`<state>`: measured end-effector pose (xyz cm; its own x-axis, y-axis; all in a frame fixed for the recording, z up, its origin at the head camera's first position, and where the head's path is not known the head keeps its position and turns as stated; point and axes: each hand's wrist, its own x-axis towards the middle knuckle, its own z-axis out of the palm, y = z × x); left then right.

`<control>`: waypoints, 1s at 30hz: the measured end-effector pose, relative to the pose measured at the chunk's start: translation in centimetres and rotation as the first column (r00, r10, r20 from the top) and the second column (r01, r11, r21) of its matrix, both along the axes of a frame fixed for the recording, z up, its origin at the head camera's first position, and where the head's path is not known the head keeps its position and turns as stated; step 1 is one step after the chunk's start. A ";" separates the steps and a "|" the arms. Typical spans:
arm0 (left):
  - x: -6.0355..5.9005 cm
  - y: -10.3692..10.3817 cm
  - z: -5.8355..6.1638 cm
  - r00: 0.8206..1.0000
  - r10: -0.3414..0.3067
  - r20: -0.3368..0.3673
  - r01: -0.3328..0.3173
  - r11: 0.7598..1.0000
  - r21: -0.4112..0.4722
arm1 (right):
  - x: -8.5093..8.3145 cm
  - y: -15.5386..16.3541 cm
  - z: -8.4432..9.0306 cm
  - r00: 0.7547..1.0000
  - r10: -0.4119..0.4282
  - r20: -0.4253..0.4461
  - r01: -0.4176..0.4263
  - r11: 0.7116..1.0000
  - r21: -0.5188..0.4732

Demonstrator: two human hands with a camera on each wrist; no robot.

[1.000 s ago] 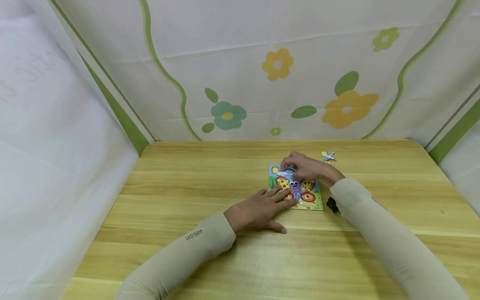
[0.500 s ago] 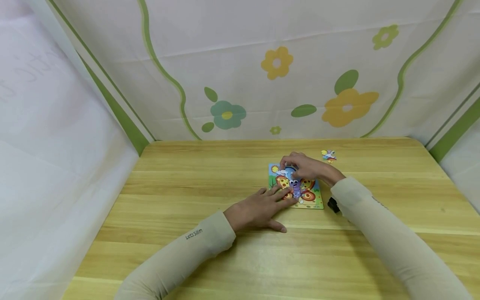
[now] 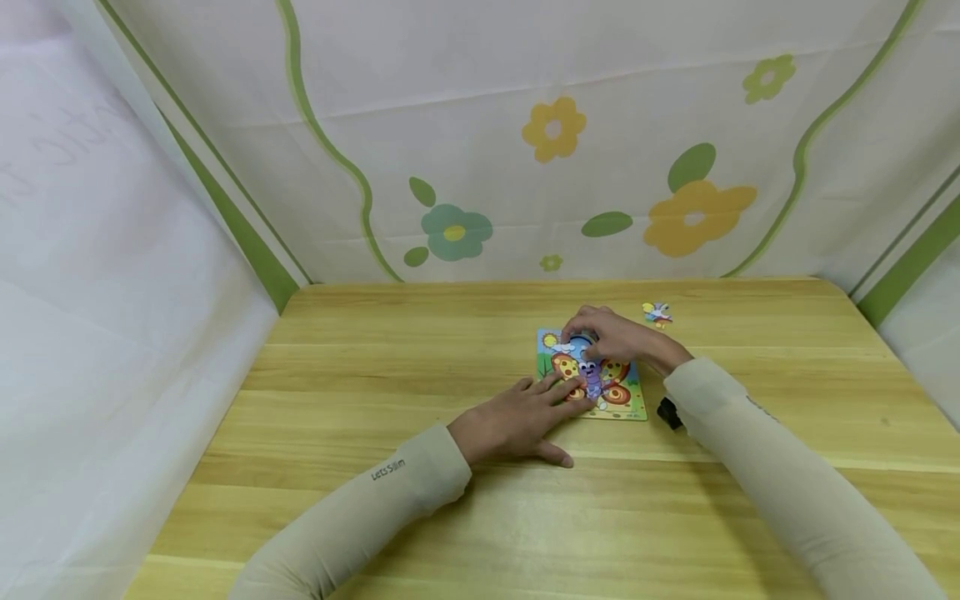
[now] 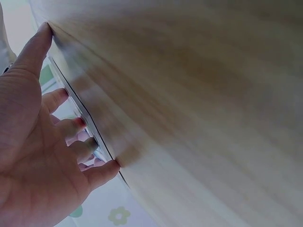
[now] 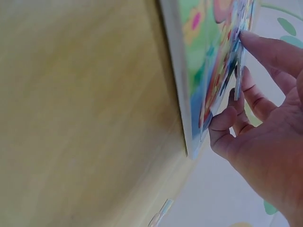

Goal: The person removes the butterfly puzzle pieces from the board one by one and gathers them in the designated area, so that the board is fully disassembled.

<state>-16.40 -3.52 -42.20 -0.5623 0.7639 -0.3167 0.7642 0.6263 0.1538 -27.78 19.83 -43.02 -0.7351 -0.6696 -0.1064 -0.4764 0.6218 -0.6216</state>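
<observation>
Resting flat, the left hand (image 3: pixel 517 417) lies on the table (image 3: pixel 375 400), its straight fingers (image 3: pixel 562 387) pressing the near-left edge of the puzzle (image 3: pixel 626 404); the right hand (image 3: pixel 611 335) pinches a tilted piece (image 5: pixel 238 75) with curled fingers (image 5: pixel 265 47) over the puzzle's far part; a loose piece (image 3: pixel 657 312) lies beyond, apart.

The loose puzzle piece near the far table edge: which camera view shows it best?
The head view: the loose puzzle piece lies whole, apart from the puzzle board. The right wrist view shows perhaps a blurred sliver; the left wrist view shows nothing of it.
</observation>
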 end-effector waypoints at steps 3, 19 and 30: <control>0.0 0.0 -0.1 1.000 0.000 0.000 0.000 1.000 0.005 | 0.0 0.2 0.2 1.000 0.007 0.011 -0.007 1.000 0.010; 0.0 0.0 -0.1 1.000 0.002 -0.001 -0.002 1.000 0.005 | -0.2 0.8 -0.3 0.999 -0.006 0.053 0.005 1.000 0.024; -0.1 0.1 0.0 1.000 -0.001 -0.001 0.001 1.000 0.000 | -0.1 0.8 -0.2 0.999 0.001 0.042 -0.001 1.000 -0.004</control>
<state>-16.46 -3.47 -42.25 -0.5618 0.7647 -0.3157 0.7652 0.6254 0.1532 -27.93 20.65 -43.21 -0.7291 -0.6710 -0.1347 -0.4507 0.6189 -0.6433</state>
